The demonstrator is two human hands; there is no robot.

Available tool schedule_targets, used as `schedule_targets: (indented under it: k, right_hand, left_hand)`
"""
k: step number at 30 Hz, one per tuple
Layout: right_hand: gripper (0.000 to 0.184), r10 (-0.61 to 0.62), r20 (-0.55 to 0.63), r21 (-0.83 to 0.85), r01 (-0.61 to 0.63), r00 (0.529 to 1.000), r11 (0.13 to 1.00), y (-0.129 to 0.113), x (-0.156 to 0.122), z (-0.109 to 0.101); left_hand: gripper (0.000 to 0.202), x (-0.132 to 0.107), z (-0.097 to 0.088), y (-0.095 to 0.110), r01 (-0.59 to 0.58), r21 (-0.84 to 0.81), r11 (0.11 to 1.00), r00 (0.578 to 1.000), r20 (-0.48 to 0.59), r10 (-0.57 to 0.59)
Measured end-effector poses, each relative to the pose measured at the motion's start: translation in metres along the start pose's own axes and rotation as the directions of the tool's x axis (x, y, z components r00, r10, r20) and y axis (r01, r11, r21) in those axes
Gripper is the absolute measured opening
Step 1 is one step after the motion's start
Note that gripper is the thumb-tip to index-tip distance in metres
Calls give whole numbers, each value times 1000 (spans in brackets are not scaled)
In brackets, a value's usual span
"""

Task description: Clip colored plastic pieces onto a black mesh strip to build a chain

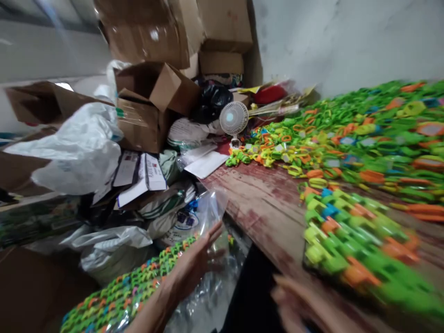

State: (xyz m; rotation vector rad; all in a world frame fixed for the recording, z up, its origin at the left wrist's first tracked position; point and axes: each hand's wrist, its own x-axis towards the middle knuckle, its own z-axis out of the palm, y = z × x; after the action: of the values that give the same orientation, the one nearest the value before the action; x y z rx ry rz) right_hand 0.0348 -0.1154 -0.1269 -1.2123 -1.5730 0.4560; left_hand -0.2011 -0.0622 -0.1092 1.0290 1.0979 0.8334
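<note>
My left hand (197,259) reaches forward at the bottom centre, fingers stretched out against a clear plastic bag (208,212). Beside it lies a long bundle of green, orange and yellow plastic pieces (121,296) wrapped in clear film. My right hand (298,300) is a blurred shape at the bottom right, near the table's front edge, just below a stacked block of green, orange and blue plastic pieces (350,240). Its fingers are smeared by motion. A large heap of the same coloured plastic pieces (364,134) covers the far right of the worn red wooden table (256,199).
Cardboard boxes (152,97) pile up at the back left, with white plastic bags (79,148) and sacks below them. A small white fan (233,118) stands at the table's far end beside white paper sheets (206,164). A grey wall rises behind.
</note>
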Motion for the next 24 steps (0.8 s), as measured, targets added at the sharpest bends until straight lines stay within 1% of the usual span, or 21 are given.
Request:
schedule_targets:
  k: [1, 2, 3, 4, 5, 6, 7, 8, 9, 11, 13, 15, 17, 19, 20, 22, 24]
  right_hand:
    - [37, -1, 27, -24, 2, 1000, 1000, -1, 0, 5]
    - [37, -22, 44, -57, 24, 999, 998, -3, 2, 11]
    - [38, -59, 45, -99, 64, 997, 993, -5, 4, 16]
    - [38, -106, 28, -145, 109, 994, 983, -7, 7, 21]
    - [38, -148, -1, -191, 145, 989, 971, -9, 9, 24]
    - [39, -170, -34, -229, 158, 985, 961, -11, 12, 27]
    - [41, -161, -62, -249, 141, 985, 958, -12, 13, 30]
    - [47, -116, -75, -246, 94, 990, 965, -12, 14, 32]
    - [55, -49, -67, -232, 32, 997, 972, -10, 15, 34]
    - [75, 93, 6, -208, -90, 996, 974, -2, 14, 41]
    - [87, 216, 103, -203, -192, 971, 960, 10, 13, 50]
    - [84, 326, 190, -233, -280, 926, 931, 21, 12, 57]
    - [73, 415, 258, -330, -323, 873, 887, 27, 12, 60]
    - [66, 468, 301, -475, -294, 831, 829, 27, 11, 59]
    - [64, 472, 314, -543, -252, 824, 801, 25, 10, 57]
    - [63, 445, 336, -646, -141, 830, 750, 16, 8, 54]
    - [60, 389, 366, -712, -14, 846, 702, 5, 8, 51]
  left_hand:
    - [62, -1, 12, -6, -6, 80, 997, 1000, 12, 5]
    - [59, -2, 22, -10, -32, 203, 979, 999, 9, 31]
    - [55, -3, 30, -14, -64, 365, 929, 997, -8, 72]
    - [50, -4, 35, -16, -82, 547, 833, 992, -39, 123]
    - [45, -4, 38, -18, -72, 714, 696, 981, -75, 178]
    - [43, -4, 40, -21, -42, 839, 543, 970, -97, 225]
    - [44, -5, 41, -23, -8, 914, 406, 961, -105, 255]
    - [46, -6, 42, -26, 14, 954, 300, 958, -99, 269]
    - [50, -7, 44, -29, 21, 974, 226, 962, -81, 260]
    - [58, -10, 51, -34, 21, 990, 142, 978, -50, 204]
    - [67, -13, 59, -40, 50, 996, 70, 984, -61, 169]
    - [70, -16, 64, -45, 65, 998, -8, 982, -62, 176]
    - [68, -18, 63, -49, 57, 996, -72, 978, -42, 203]
    - [65, -21, 58, -53, 60, 991, -116, 974, -33, 223]
    - [64, -23, 55, -54, 71, 989, -133, 972, -39, 230]
    - [63, -28, 50, -55, 105, 982, -159, 968, -64, 242]
    - [64, -34, 48, -55, 138, 975, -172, 964, -92, 250]
